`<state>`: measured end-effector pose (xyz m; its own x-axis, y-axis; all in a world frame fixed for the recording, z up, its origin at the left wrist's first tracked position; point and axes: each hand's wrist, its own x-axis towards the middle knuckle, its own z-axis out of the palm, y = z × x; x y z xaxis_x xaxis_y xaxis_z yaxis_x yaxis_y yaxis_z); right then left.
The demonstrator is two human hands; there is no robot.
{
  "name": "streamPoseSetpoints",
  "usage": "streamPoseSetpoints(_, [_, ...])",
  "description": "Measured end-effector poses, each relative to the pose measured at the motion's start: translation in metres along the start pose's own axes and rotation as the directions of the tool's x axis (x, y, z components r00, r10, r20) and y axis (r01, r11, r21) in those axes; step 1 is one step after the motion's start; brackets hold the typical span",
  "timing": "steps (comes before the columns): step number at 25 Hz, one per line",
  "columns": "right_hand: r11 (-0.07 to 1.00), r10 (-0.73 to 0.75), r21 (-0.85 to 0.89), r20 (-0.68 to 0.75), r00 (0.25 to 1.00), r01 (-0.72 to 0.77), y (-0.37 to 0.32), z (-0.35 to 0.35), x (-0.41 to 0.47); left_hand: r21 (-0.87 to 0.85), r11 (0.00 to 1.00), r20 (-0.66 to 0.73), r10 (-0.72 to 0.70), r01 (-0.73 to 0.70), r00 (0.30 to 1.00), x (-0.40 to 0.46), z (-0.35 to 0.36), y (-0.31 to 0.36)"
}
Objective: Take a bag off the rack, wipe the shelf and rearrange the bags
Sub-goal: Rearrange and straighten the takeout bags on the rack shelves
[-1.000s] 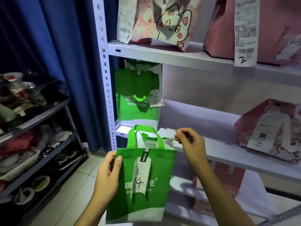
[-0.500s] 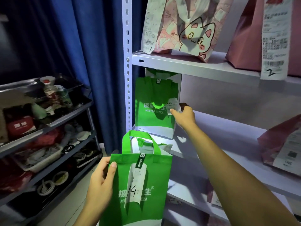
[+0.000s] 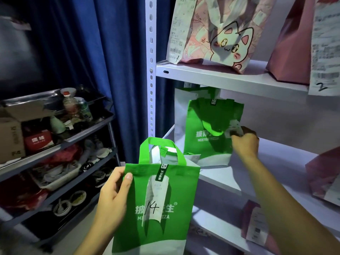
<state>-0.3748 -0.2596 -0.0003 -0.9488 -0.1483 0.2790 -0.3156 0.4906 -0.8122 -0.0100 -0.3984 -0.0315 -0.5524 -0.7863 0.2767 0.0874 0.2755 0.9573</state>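
Off the rack, in front of it, the left hand [image 3: 112,197] pinches the upper left edge of a green non-woven tote bag marked 14 [image 3: 156,208], while the right hand [image 3: 245,143] is closed on a second green tote [image 3: 211,129] standing on the white metal middle shelf [image 3: 276,162], beside its paper receipt [image 3: 234,128].

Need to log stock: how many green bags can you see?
2. One green fabric bag marked 14 in the left hand; another on the middle shelf, gripped by the right hand.
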Motion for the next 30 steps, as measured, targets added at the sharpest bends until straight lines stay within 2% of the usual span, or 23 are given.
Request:
streamPoseSetpoints(8, [0.986,0.039,-0.151,-0.237,0.971,-0.077,0.062,-0.102,-0.014,-0.11,0.988,-0.019,0.108,-0.11,0.994,0.033,0.022,0.044])
streamPoseSetpoints(13, [0.981,0.168,-0.033,-0.347,0.923,-0.191,0.086,-0.145,-0.03,-0.17,0.972,-0.012,0.165,-0.165,0.986,0.051,0.044,0.059])
streamPoseSetpoints(15, [0.984,0.165,-0.004,-0.372,0.913,-0.18,0.09,-0.156,-0.037,-0.168,0.97,-0.001,0.18,-0.178,0.984,0.06,0.058,0.059])
streamPoseSetpoints(18, [0.981,0.192,0.028,-0.317,0.929,-0.193,0.11,-0.158,-0.05,-0.176,0.969,0.009,0.179,-0.175,0.984,0.078,0.079,0.057])
streamPoseSetpoints(20, [0.967,0.246,0.034,-0.357,0.901,-0.251,0.131,-0.155,-0.071,-0.179,0.969,0.006,0.172,-0.168,0.985,0.09,0.087,0.057])
streamPoseSetpoints(22, [0.958,0.285,0.111,-0.409,0.867,-0.262,0.121,-0.142,-0.113,-0.183,0.965,0.0,0.188,-0.185,0.982,0.1,0.092,0.061])
streamPoseSetpoints(23, [0.964,0.263,0.146,-0.397,0.879,-0.223,0.108,-0.133,-0.132,-0.188,0.961,-0.004,0.204,-0.201,0.979,0.103,0.093,0.063])
streamPoseSetpoints(24, [0.966,0.229,0.19,-0.316,0.921,-0.175,0.097,-0.123,-0.145,-0.193,0.957,-0.004,0.218,-0.214,0.976,0.106,0.095,0.066])
streamPoseSetpoints(26, [0.953,0.141,0.282,-0.081,0.987,-0.113,0.071,-0.096,-0.164,-0.206,0.952,0.006,0.234,-0.228,0.972,0.111,0.099,0.067])
streamPoseSetpoints(28, [0.934,-0.015,0.356,0.125,0.992,-0.031,0.048,-0.074,-0.167,-0.205,0.951,0.026,0.244,-0.233,0.969,0.116,0.105,0.065])
streamPoseSetpoints(30, [0.95,-0.095,0.311,0.204,0.974,0.028,0.041,-0.052,-0.156,-0.193,0.953,0.052,0.248,-0.234,0.967,0.119,0.112,0.059])
